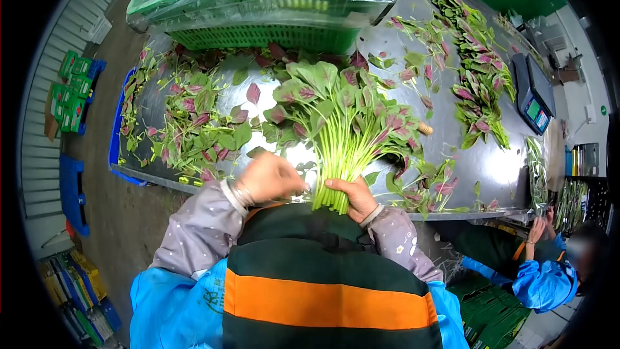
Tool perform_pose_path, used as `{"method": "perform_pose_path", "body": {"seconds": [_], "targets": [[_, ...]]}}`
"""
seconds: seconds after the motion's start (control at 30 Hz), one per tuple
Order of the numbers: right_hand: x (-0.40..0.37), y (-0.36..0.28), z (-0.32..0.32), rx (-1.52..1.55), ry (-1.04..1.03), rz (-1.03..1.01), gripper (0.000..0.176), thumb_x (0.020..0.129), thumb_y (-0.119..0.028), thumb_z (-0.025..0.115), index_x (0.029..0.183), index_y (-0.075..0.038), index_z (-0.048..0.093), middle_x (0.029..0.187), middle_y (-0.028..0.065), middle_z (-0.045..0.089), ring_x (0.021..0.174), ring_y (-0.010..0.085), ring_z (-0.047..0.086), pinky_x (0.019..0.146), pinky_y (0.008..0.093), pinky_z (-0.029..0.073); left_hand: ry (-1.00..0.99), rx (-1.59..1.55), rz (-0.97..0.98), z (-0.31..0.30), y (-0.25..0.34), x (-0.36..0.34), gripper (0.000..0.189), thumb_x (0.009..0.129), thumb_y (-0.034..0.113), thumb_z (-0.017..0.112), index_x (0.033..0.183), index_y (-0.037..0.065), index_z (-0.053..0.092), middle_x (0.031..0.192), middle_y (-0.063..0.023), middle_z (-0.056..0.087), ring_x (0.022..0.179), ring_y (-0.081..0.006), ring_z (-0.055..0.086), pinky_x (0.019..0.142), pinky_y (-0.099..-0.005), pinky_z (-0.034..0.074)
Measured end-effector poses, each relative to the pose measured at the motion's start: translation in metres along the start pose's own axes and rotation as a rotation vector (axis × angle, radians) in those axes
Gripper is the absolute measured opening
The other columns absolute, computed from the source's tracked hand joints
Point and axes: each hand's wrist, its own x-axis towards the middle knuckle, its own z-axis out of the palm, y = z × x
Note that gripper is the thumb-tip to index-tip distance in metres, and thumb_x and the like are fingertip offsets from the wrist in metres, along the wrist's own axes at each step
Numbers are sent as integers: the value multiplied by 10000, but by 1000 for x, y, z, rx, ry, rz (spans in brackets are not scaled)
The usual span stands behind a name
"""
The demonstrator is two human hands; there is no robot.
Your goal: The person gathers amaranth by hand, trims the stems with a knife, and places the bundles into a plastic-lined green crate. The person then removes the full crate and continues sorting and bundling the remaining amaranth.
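My right hand is wrapped round the lower stems of a bunch of amaranth greens, thumb across the front. The bunch is held with its leaves fanned away from me, green with purple patches, and its stem ends toward my body. Just left of the stems is my left hand, slightly blurred, its fingers curled and pinched together. Whatever may be between those fingertips is too small to make out. Loose leaves and stem pieces lie on the metal table beyond my left hand.
A green crate lined with clear plastic stands at the table's far side. Amaranth bunches lie in a row at the right, beside a digital scale. A co-worker in blue sleeves handles a bagged bunch at the right corner.
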Motion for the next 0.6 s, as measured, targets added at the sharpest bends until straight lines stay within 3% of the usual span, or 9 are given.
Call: {"method": "perform_pose_path", "body": {"seconds": [0.07,0.1,0.17,0.2,0.23,0.3,0.43,0.5,0.6], "targets": [[-1,1,1,51,-10,30,384,757,13,593,1127,7,494,990,72,601,885,165,586,789,295,471,374,56,83,-11,1,5,211,749,163,704,692,-19,613,660,-43,633,561,-86,592,483,-230,450],[1,0,3,69,-22,40,381,759,13,588,1128,8,491,986,73,601,883,167,586,789,298,472,472,125,96,-12,10,8,322,705,315,704,812,18,643,743,-143,644,688,-232,634,642,-324,485],[1,0,5,64,-21,28,378,763,16,575,1130,8,483,983,77,597,877,173,587,789,308,478,619,298,117,-4,3,29,417,706,357,694,936,18,614,803,-151,647,746,-275,630,684,-352,485],[1,2,2,68,-30,38,381,762,17,575,1131,7,482,987,77,596,880,174,586,789,311,479,548,305,72,0,3,37,499,697,390,694,1018,22,590,823,-154,649,782,-298,623,708,-375,480],[2,0,1,72,-36,49,383,761,18,575,1132,7,481,991,78,595,884,176,585,789,313,480,434,134,159,3,-3,46,375,735,316,679,965,24,624,770,-134,655,647,-236,628,597,-341,488],[1,-3,3,80,-48,38,390,758,21,580,1134,3,479,995,79,592,901,179,579,789,316,482,97,-161,-26,2,-15,54,207,778,189,643,882,10,652,674,-98,643,483,-144,571,461,-280,450],[-2,0,1,94,-22,42,398,759,18,588,1140,-3,473,986,79,591,904,179,577,787,312,482,168,-302,17,-29,-26,37,120,801,74,604,824,-35,650,598,-69,612,418,-101,529,395,-232,409],[-1,-1,0,99,-22,49,400,760,15,592,1141,-6,471,983,79,590,900,180,578,787,313,482,420,-276,-86,-59,-36,21,122,795,90,615,856,-3,666,622,-104,631,447,-134,559,423,-277,445],[-2,0,-2,120,-36,62,401,761,11,595,1141,-10,470,981,79,588,896,182,579,788,319,481,1111,815,51,-74,-45,3,190,729,256,672,802,80,677,629,-126,624,625,-256,624,586,-373,488]]}}
